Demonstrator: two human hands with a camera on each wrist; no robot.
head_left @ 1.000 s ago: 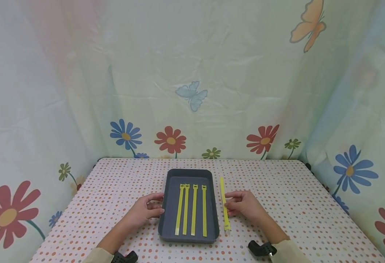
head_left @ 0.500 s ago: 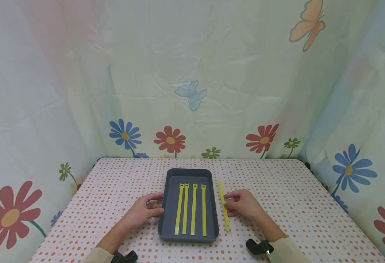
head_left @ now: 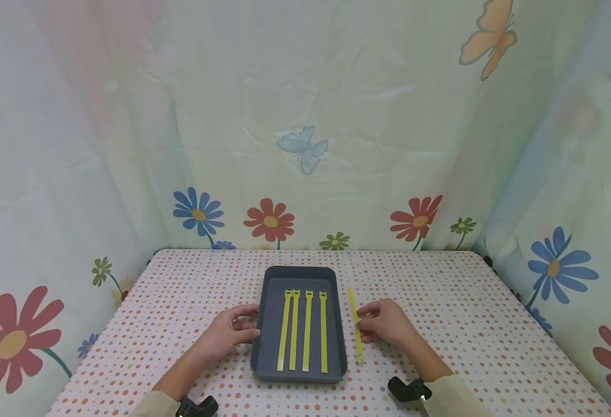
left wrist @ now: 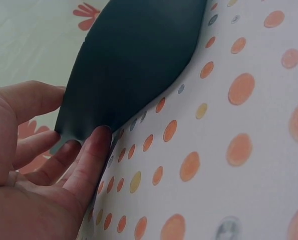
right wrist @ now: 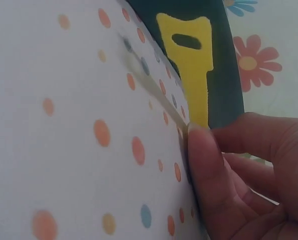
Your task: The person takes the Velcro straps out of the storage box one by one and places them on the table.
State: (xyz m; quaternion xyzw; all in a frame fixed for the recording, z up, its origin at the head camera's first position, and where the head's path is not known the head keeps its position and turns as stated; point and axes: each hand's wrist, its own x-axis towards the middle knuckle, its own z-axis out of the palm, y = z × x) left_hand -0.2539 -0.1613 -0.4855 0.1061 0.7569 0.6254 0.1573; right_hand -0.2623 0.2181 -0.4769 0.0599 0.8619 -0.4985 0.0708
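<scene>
A dark grey tray (head_left: 299,377) holds several yellow slotted cable straps (head_left: 308,330) laid lengthwise, slotted heads at the far end. My left hand (head_left: 227,333) holds the tray's left side, with thumb and fingertips (left wrist: 98,137) against its wall. To the right of the tray, my right hand (head_left: 388,321) pinches another yellow strap (head_left: 352,301), its head toward me. The right wrist view has a slotted yellow head (right wrist: 199,65) before the dark tray wall. A pale blurred strip (right wrist: 164,100) also reaches the fingers there; I cannot tell whether it belongs to the same strap.
A dotted cloth (head_left: 404,278) covers the table under both hands. Behind it and at both sides hang curtains (head_left: 368,116) printed with flowers and butterflies. A black wrist strap (head_left: 197,406) sits on each forearm.
The strap in my right hand has tilted slightly, its far end coming a little nearer. The right forearm has shifted slightly left. My left hand and the tray keep their places.
</scene>
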